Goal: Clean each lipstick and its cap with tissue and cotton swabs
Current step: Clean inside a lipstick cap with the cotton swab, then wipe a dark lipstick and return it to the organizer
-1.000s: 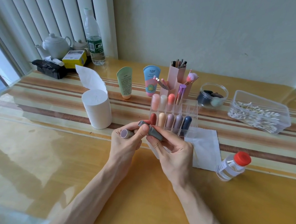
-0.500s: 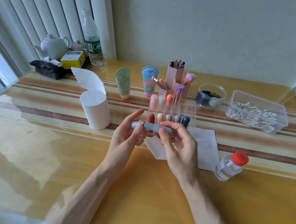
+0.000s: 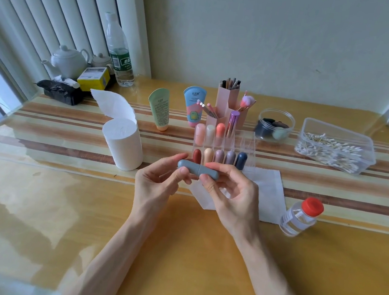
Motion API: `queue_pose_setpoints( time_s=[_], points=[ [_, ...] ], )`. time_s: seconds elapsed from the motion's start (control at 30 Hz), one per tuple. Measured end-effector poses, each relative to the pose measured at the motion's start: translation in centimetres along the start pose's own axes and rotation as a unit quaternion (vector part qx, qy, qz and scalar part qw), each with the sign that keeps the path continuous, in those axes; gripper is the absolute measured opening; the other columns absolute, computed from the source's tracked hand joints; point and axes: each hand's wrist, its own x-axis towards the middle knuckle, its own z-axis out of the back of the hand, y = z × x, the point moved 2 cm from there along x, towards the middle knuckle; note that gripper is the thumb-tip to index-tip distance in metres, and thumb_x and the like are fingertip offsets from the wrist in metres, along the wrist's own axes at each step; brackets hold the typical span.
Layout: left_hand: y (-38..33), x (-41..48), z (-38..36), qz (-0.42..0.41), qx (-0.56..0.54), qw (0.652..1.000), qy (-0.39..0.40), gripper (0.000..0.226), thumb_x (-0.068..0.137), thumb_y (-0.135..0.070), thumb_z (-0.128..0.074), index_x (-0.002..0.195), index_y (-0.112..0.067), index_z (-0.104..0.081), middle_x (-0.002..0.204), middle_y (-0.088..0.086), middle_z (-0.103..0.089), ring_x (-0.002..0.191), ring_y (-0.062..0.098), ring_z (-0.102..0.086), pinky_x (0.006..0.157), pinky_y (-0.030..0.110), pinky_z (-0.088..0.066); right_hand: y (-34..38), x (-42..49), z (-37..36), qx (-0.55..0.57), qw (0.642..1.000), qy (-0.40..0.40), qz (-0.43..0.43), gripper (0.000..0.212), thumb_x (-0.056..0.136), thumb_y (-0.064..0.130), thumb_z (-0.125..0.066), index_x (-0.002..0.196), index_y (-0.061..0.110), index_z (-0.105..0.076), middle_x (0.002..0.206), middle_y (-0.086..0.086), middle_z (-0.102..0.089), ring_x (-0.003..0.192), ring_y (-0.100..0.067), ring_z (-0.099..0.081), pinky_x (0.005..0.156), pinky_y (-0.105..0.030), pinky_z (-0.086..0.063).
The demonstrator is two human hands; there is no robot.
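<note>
A yellow wooden counter (image 3: 33, 200) under a glossy clear cover carries a brown-and-cream striped band across its middle. On that band, to the left, a tall white roll of tissue (image 3: 123, 145) stands upright with a loose sheet curling up behind it. Far right sits a clear rectangular plastic tub of cotton swabs (image 3: 334, 146). Between them is a clear acrylic compartment organiser (image 3: 248, 144), with three capsule lipsticks in its back row and five in its front row, all upright. A flat white tissue sheet (image 3: 269, 189) lies just in front of the organiser, and near its right edge stands a small clear bottle with a red cap (image 3: 300, 215).

Both hands are raised over the counter in front of the organiser. The left hand (image 3: 156, 187) pinches one end of a grey-blue capsule lipstick (image 3: 197, 168) between thumb and fingertips. The right hand (image 3: 231, 196) pinches the other end between thumb and forefinger, its other fingers loosely curled. The lipstick lies level between them, cap on, a seam showing at its middle.
</note>
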Motion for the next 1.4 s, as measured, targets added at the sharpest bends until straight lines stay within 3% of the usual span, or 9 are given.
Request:
queue_pose_setpoints(
  time_s=[0.23, 0.4, 0.53, 0.7, 0.77, 0.97, 1.23, 1.33, 1.4],
  points=[
    [-0.1, -0.2, -0.6, -0.024, 0.046, 0.998, 0.019, 0.03, 0.086, -0.012, -0.076, 0.116, -0.014, -0.076, 0.107, 0.003, -0.081, 0.093, 0.017, -0.076, 0.081, 0.026, -0.059, -0.5, 0.3, 0.7, -0.013, 1.0, 0.018, -0.005, 0.028, 0.089, 0.021, -0.084, 0.115, 0.014, -0.077, 0.104, 0.009, -0.08, 0.101, -0.014, -0.076, 0.087, -0.03, -0.063],
    [-1.9, 1.2, -2.6, -0.067, 0.121, 0.988, 0.072, 0.041, 0.089, -0.019, -0.081, 0.129, -0.022, -0.073, 0.106, 0.002, -0.081, 0.085, 0.044, -0.073, 0.083, 0.061, -0.06, 0.2, 0.7, 1.5, -0.025, 0.999, 0.018, -0.021, 0.013, 0.101, 0.024, -0.069, 0.107, 0.018, -0.079, 0.097, 0.01, -0.08, 0.098, -0.016, -0.076, 0.086, -0.03, -0.06],
    [-3.3, 3.0, -5.1, -0.123, 0.198, 0.967, 0.1, 0.042, 0.089, -0.021, -0.083, 0.129, -0.02, -0.072, 0.106, -0.006, -0.079, 0.088, 0.011, -0.072, 0.069, 0.029, -0.051, -0.5, 0.9, 3.1, -0.163, 0.983, -0.081, -0.007, 0.015, 0.095, 0.017, -0.065, 0.095, 0.018, -0.08, 0.085, 0.013, -0.077, 0.079, -0.001, -0.07, 0.068, -0.012, -0.051],
    [-3.3, 5.3, -8.5, -0.157, 0.265, 0.943, 0.123, 0.026, 0.089, -0.025, -0.083, 0.111, -0.014, -0.077, 0.105, -0.012, -0.078, 0.093, 0.001, -0.07, 0.072, 0.015, -0.042, -0.8, 0.6, 3.3, -0.309, 0.949, -0.057, -0.038, 0.014, 0.087, 0.01, -0.069, 0.081, 0.02, -0.076, 0.078, 0.008, -0.076, 0.069, -0.01, -0.067, 0.063, -0.027, -0.053],
    [-2.8, 5.9, -9.7, -0.152, 0.303, 0.929, 0.148, 0.024, 0.088, -0.027, -0.084, 0.109, -0.017, -0.077, 0.103, -0.015, -0.077, 0.095, -0.002, -0.068, 0.08, 0.02, -0.043, -0.7, 0.4, 3.1, -0.344, 0.937, -0.033, -0.046, 0.014, 0.087, 0.014, -0.066, 0.075, 0.02, -0.071, 0.074, 0.007, -0.074, 0.067, -0.014, -0.065, 0.06, -0.028, -0.048],
    [-1.1, 6.4, -11.3, -0.169, 0.403, 0.884, 0.166, 0.02, 0.086, -0.021, -0.085, 0.105, -0.019, -0.077, 0.098, -0.021, -0.07, 0.086, 0.008, -0.063, 0.079, 0.006, -0.042, -0.8, 0.4, 2.9, -0.409, 0.908, -0.014, -0.088, 0.019, 0.09, 0.02, -0.06, 0.071, 0.019, -0.065, 0.07, 0.001, -0.07, 0.065, -0.021, -0.06, 0.058, -0.03, -0.039],
    [1.1, 7.1, -11.6, -0.194, 0.485, 0.827, 0.209, 0.025, 0.084, -0.025, -0.086, 0.106, -0.021, -0.074, 0.1, -0.006, -0.076, 0.083, 0.016, -0.064, 0.078, 0.049, -0.057, -0.9, 0.4, 2.9, -0.414, 0.905, 0.003, -0.097, 0.014, 0.09, 0.025, -0.065, 0.078, 0.02, -0.069, 0.076, 0.001, -0.074, 0.073, -0.024, -0.068, 0.062, -0.035, -0.052],
    [1.3, 7.1, -11.7, -0.211, 0.511, 0.805, 0.216, 0.029, 0.085, -0.028, -0.085, 0.111, -0.022, -0.073, 0.104, -0.005, -0.076, 0.097, 0.024, -0.066, 0.089, 0.05, -0.054, -1.0, 0.4, 3.0, -0.418, 0.904, -0.002, -0.091, 0.015, 0.091, 0.024, -0.065, 0.078, 0.019, -0.067, 0.075, -0.001, -0.073, 0.072, -0.025, -0.067, 0.059, -0.032, -0.046],
    [1.1, 7.0, -11.4, -0.231, 0.549, 0.774, 0.213, 0.042, 0.083, -0.036, -0.087, 0.121, -0.026, -0.072, 0.109, -0.005, -0.077, 0.107, 0.026, -0.064, 0.092, 0.038, -0.041, -0.8, 0.3, 3.1, -0.426, 0.901, -0.01, -0.083, 0.016, 0.095, 0.025, -0.063, 0.082, 0.018, -0.068, 0.077, -0.001, -0.074, 0.073, -0.024, -0.069, 0.06, -0.03, -0.045]
  ],
)
